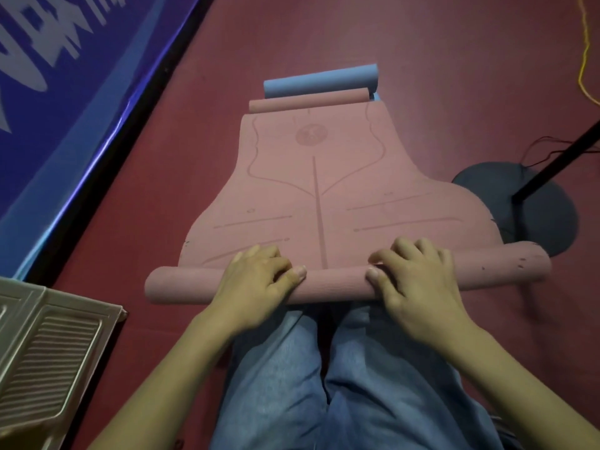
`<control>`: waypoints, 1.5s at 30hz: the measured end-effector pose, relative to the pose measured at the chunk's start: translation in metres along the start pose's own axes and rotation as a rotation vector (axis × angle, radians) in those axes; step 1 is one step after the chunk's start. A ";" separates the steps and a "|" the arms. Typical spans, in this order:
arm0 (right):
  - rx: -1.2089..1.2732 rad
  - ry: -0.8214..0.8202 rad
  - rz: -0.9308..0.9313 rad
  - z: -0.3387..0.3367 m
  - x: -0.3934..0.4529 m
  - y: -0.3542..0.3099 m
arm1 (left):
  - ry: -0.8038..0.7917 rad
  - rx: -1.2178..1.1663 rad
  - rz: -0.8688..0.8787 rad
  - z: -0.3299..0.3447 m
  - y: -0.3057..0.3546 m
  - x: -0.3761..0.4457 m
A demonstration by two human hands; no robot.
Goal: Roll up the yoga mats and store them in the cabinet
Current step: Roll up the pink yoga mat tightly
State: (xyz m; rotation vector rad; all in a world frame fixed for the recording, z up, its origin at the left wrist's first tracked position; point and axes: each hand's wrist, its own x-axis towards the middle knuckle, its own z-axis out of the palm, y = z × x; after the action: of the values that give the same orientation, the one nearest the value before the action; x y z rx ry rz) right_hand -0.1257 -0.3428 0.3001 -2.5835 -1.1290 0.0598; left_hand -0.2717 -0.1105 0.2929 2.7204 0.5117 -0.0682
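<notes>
Red floor point(438, 76): both hands grip pink mat point(324, 196).

The yoga mat point(324, 196) is dusty pink, printed with darker pink guide lines: a long centre stripe, short cross lines, curved side lines and a round emblem near its far end. Its rolled part point(337, 282) has a fine woven texture and a few dark specks at the right end. Beyond it lies a light blue rolled mat point(319, 81). The floor point(422, 60) is deep maroon. The banner point(48, 76) is royal blue with white lettering. The jeans point(324, 384) are faded blue. The cord point(584, 43) is yellow. The round stand base point(545, 222) is black. The ribbed panel point(48, 345) is beige.
</notes>
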 end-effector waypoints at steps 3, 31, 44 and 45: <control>0.053 -0.020 0.046 -0.002 0.010 -0.004 | -0.015 -0.095 -0.077 -0.006 -0.001 0.008; -0.134 -0.085 0.087 -0.023 -0.012 -0.031 | 0.165 0.337 0.009 0.013 0.049 -0.031; -0.328 0.096 -0.085 0.038 -0.115 -0.038 | 0.203 0.307 0.049 0.031 0.046 -0.061; -0.344 0.097 -0.089 0.040 -0.114 -0.038 | 0.216 0.303 0.048 0.032 0.047 -0.060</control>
State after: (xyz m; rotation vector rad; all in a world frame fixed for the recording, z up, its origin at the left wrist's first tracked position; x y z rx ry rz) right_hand -0.2375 -0.3905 0.2637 -2.7871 -1.3141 -0.3031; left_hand -0.3103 -0.1839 0.2863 3.0545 0.5335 0.1764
